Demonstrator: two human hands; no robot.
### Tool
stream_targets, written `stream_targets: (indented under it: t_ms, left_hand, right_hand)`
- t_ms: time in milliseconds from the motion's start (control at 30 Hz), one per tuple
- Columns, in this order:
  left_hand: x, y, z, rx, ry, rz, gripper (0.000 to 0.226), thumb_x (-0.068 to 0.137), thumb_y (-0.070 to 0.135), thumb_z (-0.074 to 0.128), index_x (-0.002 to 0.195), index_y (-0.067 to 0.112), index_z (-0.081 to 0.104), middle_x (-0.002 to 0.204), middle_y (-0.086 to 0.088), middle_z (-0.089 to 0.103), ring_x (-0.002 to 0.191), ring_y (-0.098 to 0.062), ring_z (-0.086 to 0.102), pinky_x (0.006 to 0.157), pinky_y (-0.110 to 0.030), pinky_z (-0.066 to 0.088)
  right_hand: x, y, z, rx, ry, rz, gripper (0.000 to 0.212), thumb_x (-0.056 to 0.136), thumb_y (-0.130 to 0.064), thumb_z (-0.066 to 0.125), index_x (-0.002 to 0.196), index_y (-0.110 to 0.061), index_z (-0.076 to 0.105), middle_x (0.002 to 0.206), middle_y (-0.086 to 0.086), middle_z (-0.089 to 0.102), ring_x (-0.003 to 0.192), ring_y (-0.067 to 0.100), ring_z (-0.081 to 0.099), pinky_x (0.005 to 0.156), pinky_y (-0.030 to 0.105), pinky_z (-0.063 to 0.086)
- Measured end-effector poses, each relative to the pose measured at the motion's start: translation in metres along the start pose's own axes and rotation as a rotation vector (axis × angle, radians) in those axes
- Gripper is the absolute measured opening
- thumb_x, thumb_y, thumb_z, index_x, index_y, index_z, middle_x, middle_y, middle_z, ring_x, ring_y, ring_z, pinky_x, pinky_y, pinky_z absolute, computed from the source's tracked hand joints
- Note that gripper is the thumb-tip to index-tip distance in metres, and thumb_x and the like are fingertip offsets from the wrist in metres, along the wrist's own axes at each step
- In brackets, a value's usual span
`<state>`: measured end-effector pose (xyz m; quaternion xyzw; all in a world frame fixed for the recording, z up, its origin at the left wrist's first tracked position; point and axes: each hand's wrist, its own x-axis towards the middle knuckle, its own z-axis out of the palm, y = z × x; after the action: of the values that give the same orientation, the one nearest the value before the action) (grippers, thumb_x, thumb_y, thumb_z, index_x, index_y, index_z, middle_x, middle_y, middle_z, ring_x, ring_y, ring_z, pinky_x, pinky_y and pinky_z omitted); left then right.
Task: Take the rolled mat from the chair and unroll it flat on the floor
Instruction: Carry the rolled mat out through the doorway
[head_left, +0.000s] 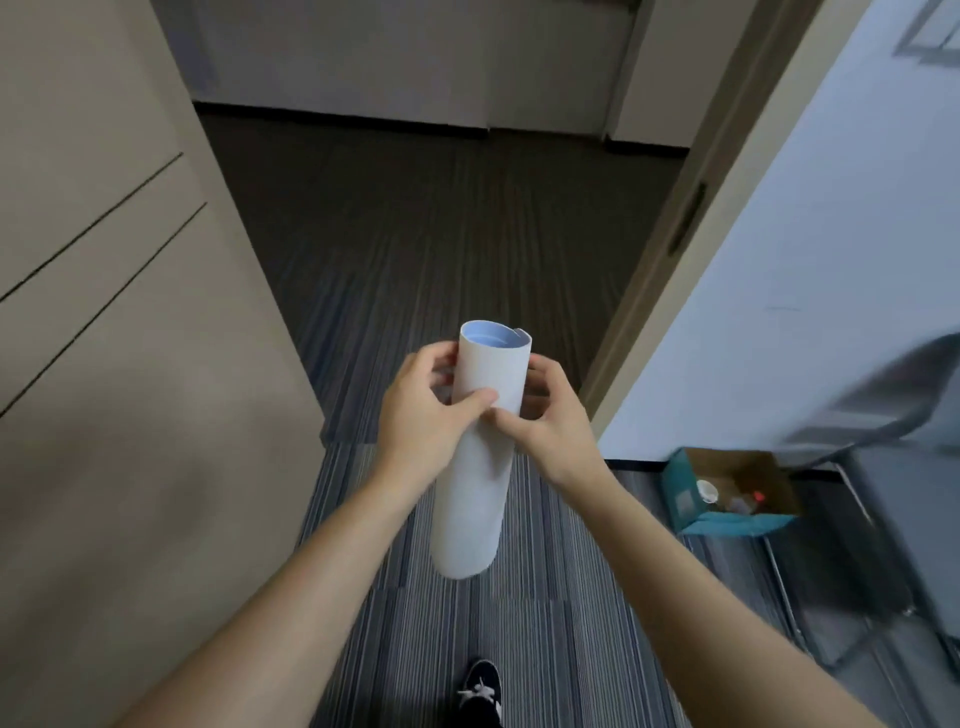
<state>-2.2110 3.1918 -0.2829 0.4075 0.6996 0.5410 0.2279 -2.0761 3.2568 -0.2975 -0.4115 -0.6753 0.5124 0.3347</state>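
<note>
The rolled mat (475, 467) is a pale grey tube with a light blue inner face, held nearly upright in front of me above the striped carpet (550, 623). My left hand (423, 410) grips its upper part from the left, thumb across the front. My right hand (550, 421) clasps it from the right at the same height, thumb touching the roll's front. The tube's open top end faces away from me. The chair (883, 519) stands blurred at the right edge.
A beige door or wall panel (130, 364) fills the left side. A white wall (779, 286) and door frame (691, 234) bound the right. A teal cardboard box (727, 493) with bottles sits by the wall. My black shoe (480, 691) is below. Dark carpet lies beyond the doorway.
</note>
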Motion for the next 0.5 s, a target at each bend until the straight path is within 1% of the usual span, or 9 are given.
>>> stream_targets:
  t_ms: [67, 100, 200, 233, 300, 333, 433, 500]
  left_hand:
    - [0.046, -0.020, 0.013, 0.002, 0.015, -0.005, 0.052, 0.069, 0.023, 0.082, 0.114, 0.029, 0.057, 0.115, 0.009, 0.062, 0.097, 0.001, 0.060, 0.079, -0.018, 0.048]
    - [0.065, -0.029, 0.017, 0.003, 0.019, -0.025, 0.052, 0.069, 0.023, 0.082, 0.114, 0.029, 0.057, 0.115, 0.009, 0.062, 0.098, 0.001, 0.059, 0.079, -0.018, 0.048]
    - [0.124, -0.056, 0.032, 0.013, -0.002, -0.046, 0.050, 0.069, 0.021, 0.082, 0.111, 0.030, 0.055, 0.115, 0.007, 0.062, 0.096, 0.004, 0.059, 0.073, -0.006, 0.042]
    - [0.140, -0.066, 0.036, 0.010, -0.011, -0.066, 0.050, 0.069, 0.021, 0.082, 0.110, 0.031, 0.055, 0.115, 0.007, 0.061, 0.096, 0.004, 0.059, 0.071, -0.003, 0.041]
    - [0.176, -0.090, 0.044, 0.004, -0.029, -0.093, 0.050, 0.070, 0.020, 0.082, 0.110, 0.031, 0.055, 0.115, 0.007, 0.061, 0.095, 0.004, 0.058, 0.071, -0.003, 0.041]
    - [0.190, -0.104, 0.048, 0.003, -0.040, -0.094, 0.050, 0.070, 0.021, 0.082, 0.111, 0.031, 0.055, 0.115, 0.007, 0.062, 0.096, 0.004, 0.059, 0.073, -0.005, 0.042]
    - [0.226, -0.154, 0.062, -0.021, -0.055, -0.120, 0.050, 0.070, 0.021, 0.082, 0.112, 0.030, 0.057, 0.116, 0.007, 0.062, 0.096, 0.001, 0.061, 0.080, -0.019, 0.049]
    - [0.253, -0.203, 0.079, -0.027, -0.059, -0.115, 0.051, 0.070, 0.021, 0.082, 0.114, 0.028, 0.057, 0.116, 0.008, 0.063, 0.097, 0.002, 0.061, 0.081, -0.023, 0.051]
  right_hand:
    - [0.050, 0.016, 0.005, -0.005, -0.020, -0.012, 0.057, 0.074, -0.019, 0.079, 0.124, -0.023, 0.052, 0.115, -0.011, 0.065, 0.098, 0.001, 0.062, 0.086, 0.029, 0.054]
    - [0.071, 0.022, 0.008, -0.007, -0.034, 0.002, 0.057, 0.075, -0.017, 0.079, 0.125, -0.023, 0.051, 0.115, -0.011, 0.065, 0.098, -0.001, 0.062, 0.085, 0.026, 0.054]
    - [0.130, 0.045, 0.017, -0.026, -0.036, 0.024, 0.057, 0.076, -0.015, 0.079, 0.126, -0.022, 0.051, 0.116, -0.010, 0.064, 0.098, -0.002, 0.061, 0.083, 0.021, 0.052]
    - [0.146, 0.052, 0.021, -0.030, -0.038, 0.047, 0.057, 0.076, -0.015, 0.079, 0.126, -0.022, 0.051, 0.116, -0.010, 0.064, 0.098, -0.002, 0.061, 0.082, 0.021, 0.052]
    - [0.181, 0.069, 0.032, -0.039, -0.038, 0.074, 0.056, 0.076, -0.016, 0.079, 0.124, -0.024, 0.051, 0.114, -0.014, 0.064, 0.097, -0.003, 0.060, 0.081, 0.020, 0.051]
    - [0.195, 0.080, 0.037, -0.045, -0.037, 0.079, 0.056, 0.076, -0.016, 0.079, 0.123, -0.026, 0.051, 0.113, -0.016, 0.063, 0.096, -0.004, 0.059, 0.080, 0.020, 0.051]
    - [0.232, 0.119, 0.058, -0.045, -0.022, 0.130, 0.055, 0.077, -0.016, 0.079, 0.121, -0.028, 0.050, 0.111, -0.018, 0.062, 0.094, -0.008, 0.059, 0.077, 0.014, 0.049]
    - [0.260, 0.163, 0.074, -0.051, 0.005, 0.122, 0.054, 0.077, -0.016, 0.079, 0.122, -0.027, 0.050, 0.111, -0.018, 0.062, 0.094, -0.010, 0.058, 0.074, 0.008, 0.046]
